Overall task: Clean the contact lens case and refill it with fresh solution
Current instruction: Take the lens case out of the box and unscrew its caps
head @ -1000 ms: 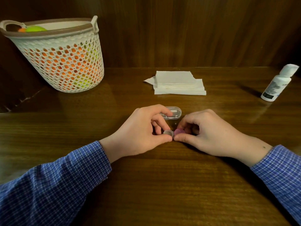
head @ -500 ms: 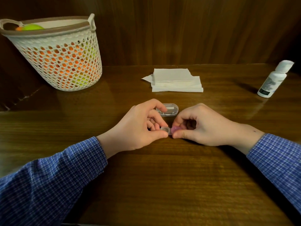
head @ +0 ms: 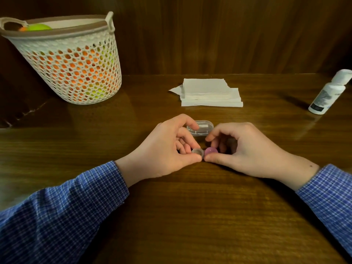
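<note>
A small contact lens case (head: 203,152) rests low over the wooden table between my two hands. Its left well has a clear cap and its right well a pink cap (head: 210,150). My left hand (head: 165,147) pinches the clear side with thumb and fingers. My right hand (head: 245,149) grips the pink cap between thumb and fingertips. A white bottle of solution (head: 327,92) stands at the far right of the table. Just behind my hands lies a small clear plastic box (head: 202,127), partly hidden by my left fingers.
A stack of white paper tissues (head: 209,93) lies behind the clear box. A white mesh basket (head: 76,60) holding orange and green things stands at the back left. A dark wooden wall closes the table's far side.
My right fingers have shifted around the pink cap, showing more of it. Both hands stay in the same place on the case.
</note>
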The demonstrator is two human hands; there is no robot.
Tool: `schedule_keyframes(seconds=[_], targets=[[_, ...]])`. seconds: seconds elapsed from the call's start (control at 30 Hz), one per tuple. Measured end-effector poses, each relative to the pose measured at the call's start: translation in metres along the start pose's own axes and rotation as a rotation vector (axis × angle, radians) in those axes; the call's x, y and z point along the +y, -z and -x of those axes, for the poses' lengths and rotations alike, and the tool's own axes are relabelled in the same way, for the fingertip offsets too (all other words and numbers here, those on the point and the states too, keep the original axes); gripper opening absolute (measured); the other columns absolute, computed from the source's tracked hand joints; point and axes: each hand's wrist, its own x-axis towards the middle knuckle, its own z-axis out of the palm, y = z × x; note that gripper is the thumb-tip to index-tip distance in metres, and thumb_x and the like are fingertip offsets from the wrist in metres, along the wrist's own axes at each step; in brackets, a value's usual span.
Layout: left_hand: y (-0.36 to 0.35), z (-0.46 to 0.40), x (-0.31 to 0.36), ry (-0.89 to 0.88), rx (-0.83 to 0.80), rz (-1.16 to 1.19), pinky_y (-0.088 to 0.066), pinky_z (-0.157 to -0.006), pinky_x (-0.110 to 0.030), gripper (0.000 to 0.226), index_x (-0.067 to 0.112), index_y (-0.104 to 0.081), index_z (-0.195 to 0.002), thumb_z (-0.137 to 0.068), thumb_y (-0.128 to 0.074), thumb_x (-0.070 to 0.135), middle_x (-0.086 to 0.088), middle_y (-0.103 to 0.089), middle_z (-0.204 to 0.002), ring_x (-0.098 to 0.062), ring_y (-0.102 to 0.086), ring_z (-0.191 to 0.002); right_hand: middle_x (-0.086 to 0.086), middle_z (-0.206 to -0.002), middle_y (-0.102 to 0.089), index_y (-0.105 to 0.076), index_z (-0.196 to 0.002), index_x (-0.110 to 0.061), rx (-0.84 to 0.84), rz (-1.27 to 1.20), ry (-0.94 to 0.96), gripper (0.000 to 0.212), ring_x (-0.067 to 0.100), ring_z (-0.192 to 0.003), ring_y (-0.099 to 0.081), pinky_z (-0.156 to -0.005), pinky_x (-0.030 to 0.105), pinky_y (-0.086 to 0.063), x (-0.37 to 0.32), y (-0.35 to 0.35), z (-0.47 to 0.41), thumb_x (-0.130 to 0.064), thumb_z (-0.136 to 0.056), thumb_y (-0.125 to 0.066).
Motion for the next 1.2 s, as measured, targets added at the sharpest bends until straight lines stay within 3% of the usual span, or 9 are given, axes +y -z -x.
schedule_keyframes(seconds=[0.1, 0.27, 0.43, 0.53, 0.7, 0.93, 1.2], targets=[[0.0002, 0.0003, 0.0006, -0.004, 0.0, 0.006, -0.064, -0.068, -0.029, 0.061, 0.019, -0.056, -0.132, -0.081, -0.089, 0.016, 0.004, -0.078, -0.094, -0.015, -0.075, -0.078, -0.015, -0.087, -0.073, -0.066, -0.111, -0.034, -0.012, -0.042, -0.022, 0.039, 0.004, -0.082, -0.069, -0.068, 0.015, -0.054, -0.0007, 0.0005, 0.0006, -0.04, -0.077, -0.084], [0.0, 0.0003, 0.0013, 0.002, -0.002, 0.0, -0.064, -0.069, -0.029, 0.061, 0.018, -0.056, -0.132, -0.081, -0.089, 0.015, 0.004, -0.077, -0.094, -0.015, -0.075, -0.078, -0.019, -0.099, -0.073, -0.062, -0.119, -0.034, -0.082, -0.08, -0.007, 0.042, 0.005, -0.093, -0.071, -0.087, 0.025, -0.058, -0.0028, 0.0047, 0.001, -0.028, -0.082, -0.083], [0.0, 0.0001, 0.0019, 0.01, -0.006, 0.004, -0.064, -0.069, -0.027, 0.061, 0.019, -0.056, -0.132, -0.081, -0.089, 0.016, 0.005, -0.077, -0.093, -0.014, -0.075, -0.078, -0.019, -0.102, -0.073, -0.062, -0.117, -0.033, -0.113, -0.084, 0.002, 0.04, 0.003, -0.098, -0.071, -0.093, 0.023, -0.056, -0.0042, 0.008, 0.0012, -0.02, -0.085, -0.081], [0.0002, -0.0001, 0.0012, 0.015, -0.005, 0.009, -0.063, -0.069, -0.026, 0.061, 0.02, -0.056, -0.132, -0.08, -0.089, 0.017, 0.005, -0.077, -0.094, -0.014, -0.075, -0.079, -0.017, -0.1, -0.074, -0.063, -0.119, -0.029, -0.097, -0.076, 0.016, 0.039, 0.004, -0.098, -0.07, -0.091, 0.02, -0.055, -0.0043, 0.0068, 0.0015, -0.022, -0.085, -0.08], [-0.0007, 0.0, 0.0006, 0.008, -0.001, 0.006, -0.064, -0.069, -0.028, 0.059, 0.019, -0.057, -0.13, -0.081, -0.089, 0.017, 0.005, -0.077, -0.094, -0.015, -0.075, -0.079, -0.018, -0.091, -0.07, -0.066, -0.11, -0.033, -0.006, 0.019, -0.02, 0.04, 0.002, -0.089, -0.067, -0.075, 0.021, -0.057, -0.0049, 0.0025, 0.0022, -0.047, -0.075, -0.082], [-0.0002, -0.0001, 0.0002, 0.005, -0.002, 0.004, -0.064, -0.069, -0.029, 0.059, 0.019, -0.057, -0.13, -0.08, -0.089, 0.017, 0.004, -0.077, -0.094, -0.015, -0.075, -0.079, -0.018, -0.097, -0.073, -0.064, -0.112, -0.032, -0.077, -0.051, 0.005, 0.037, 0.004, -0.093, -0.071, -0.085, 0.022, -0.058, -0.0037, 0.0065, 0.0012, -0.023, -0.082, -0.084], [-0.0009, -0.0002, 0.0005, 0.001, 0.007, -0.008, -0.063, -0.067, -0.026, 0.057, 0.019, -0.058, -0.128, -0.08, -0.089, 0.017, 0.005, -0.077, -0.092, -0.014, -0.076, -0.078, -0.018, -0.091, -0.069, -0.064, -0.108, -0.035, -0.014, 0.01, -0.01, 0.037, 0.001, -0.091, -0.066, -0.074, 0.014, -0.053, -0.0055, 0.0008, 0.0025, -0.045, -0.077, -0.082]])
